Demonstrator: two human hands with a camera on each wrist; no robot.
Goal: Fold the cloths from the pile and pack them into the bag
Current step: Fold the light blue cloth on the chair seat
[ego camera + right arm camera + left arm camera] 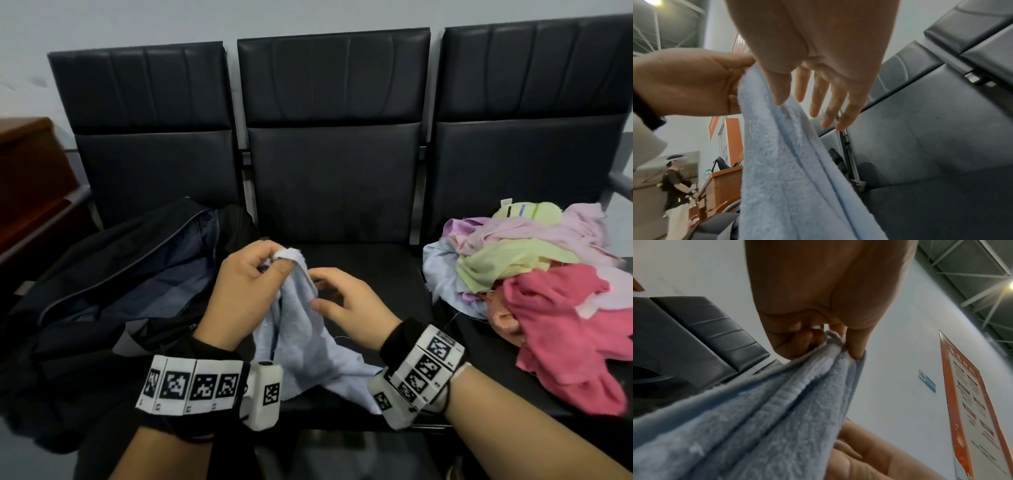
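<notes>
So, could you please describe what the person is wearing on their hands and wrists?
Both hands are bare. The left hand has a black wrist wrap under a white band printed with square black-and-white coded markers, plus a white block-shaped camera housing carrying one more marker. The right hand wears the same: black wrap, marker band and white housing. Forearms are uncovered.

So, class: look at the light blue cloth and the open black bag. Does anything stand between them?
Nothing visible does. The left hand pinches the light blue cloth over the middle seat; the open black bag lies directly beside it. The cloth pile lies on the opposite side.
</notes>
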